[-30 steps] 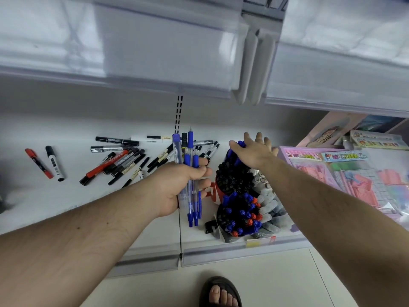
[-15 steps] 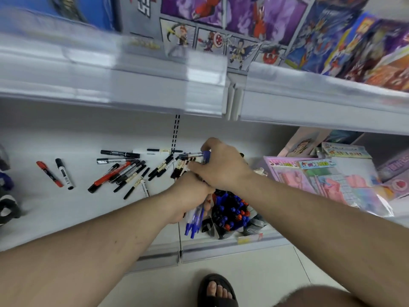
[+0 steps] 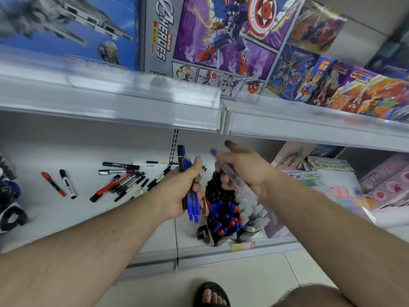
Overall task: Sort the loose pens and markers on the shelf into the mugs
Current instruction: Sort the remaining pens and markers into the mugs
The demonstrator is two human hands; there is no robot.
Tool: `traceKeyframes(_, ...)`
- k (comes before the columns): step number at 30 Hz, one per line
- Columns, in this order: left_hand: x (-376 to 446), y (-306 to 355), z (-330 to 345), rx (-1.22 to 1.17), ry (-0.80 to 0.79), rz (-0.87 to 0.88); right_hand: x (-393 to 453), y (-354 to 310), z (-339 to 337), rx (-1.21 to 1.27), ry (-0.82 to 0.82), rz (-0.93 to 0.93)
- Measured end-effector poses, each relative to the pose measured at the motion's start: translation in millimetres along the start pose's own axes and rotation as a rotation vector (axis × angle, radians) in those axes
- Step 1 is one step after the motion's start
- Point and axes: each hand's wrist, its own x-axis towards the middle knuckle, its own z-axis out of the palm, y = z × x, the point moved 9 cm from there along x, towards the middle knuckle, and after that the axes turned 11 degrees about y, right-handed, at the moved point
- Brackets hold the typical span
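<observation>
Head view: my left hand (image 3: 177, 191) closes its grip on a bundle of blue pens (image 3: 192, 204), held upright, tips down toward the shelf (image 3: 66, 218); one dark marker (image 3: 181, 158) stands tallest in the bundle. I cannot count the pens exactly. My right hand (image 3: 245, 171) pinches a single clear-barrelled pen (image 3: 234, 176) with a blue cap, its long axis slanting from upper left to lower right, just above the mugs.

Three mugs show at the shelf's front edge, touching one another: a back mug (image 3: 204, 206) packed with black-capped pens, a front dark mug (image 3: 210, 237) holding blue and red caps, and a right-hand mug (image 3: 245, 234) of grey-white caps.

On the shelf to the left lies a loose pile of markers (image 3: 126, 185), mostly black with one long red one (image 3: 108, 189). Well apart further left lie two more, a red marker (image 3: 53, 184) and a white marker (image 3: 67, 184), side by side and pointing away from me.
</observation>
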Motion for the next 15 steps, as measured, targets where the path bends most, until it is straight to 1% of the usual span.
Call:
traceKeyframes(2, -2, 1, 1, -0.022, -0.022, -0.044, -12, 5, 9, -0.284, -0.169, -0.018)
traceKeyframes(4, -5, -5, 5, 0.078, -0.079, -0.078, -17, 7, 16, -0.573, -0.252, -0.12)
traceKeyframes(6, -4, -12, 6, 0.201, -0.087, -0.073, -13, 4, 15, -0.755, -0.255, -0.194)
traceKeyframes(7, -3, -14, 5, 0.227, -0.073, -0.059, -12, 2, 12, -0.819, -0.254, -0.201)
traceKeyframes(9, 1, -12, 4, 0.21, -0.033, -0.021, -12, 3, -7, -0.937, -0.248, -0.128)
traceKeyframes(11, 6, -10, -1, 0.153, 0.032, 0.025, -15, 10, -36, -0.944, -0.209, 0.016)
traceKeyframes(12, 8, -10, -3, 0.133, 0.061, 0.049, -15, 13, -50, -0.883, -0.166, 0.056)
traceKeyframes(13, 9, -12, -3, 0.136, 0.072, 0.068, -13, 16, -63, -0.777, -0.109, 0.065)
traceKeyframes(15, 9, -23, 3, 0.217, 0.044, 0.084, -4, 21, -84, -0.451, 0.039, 0.031)
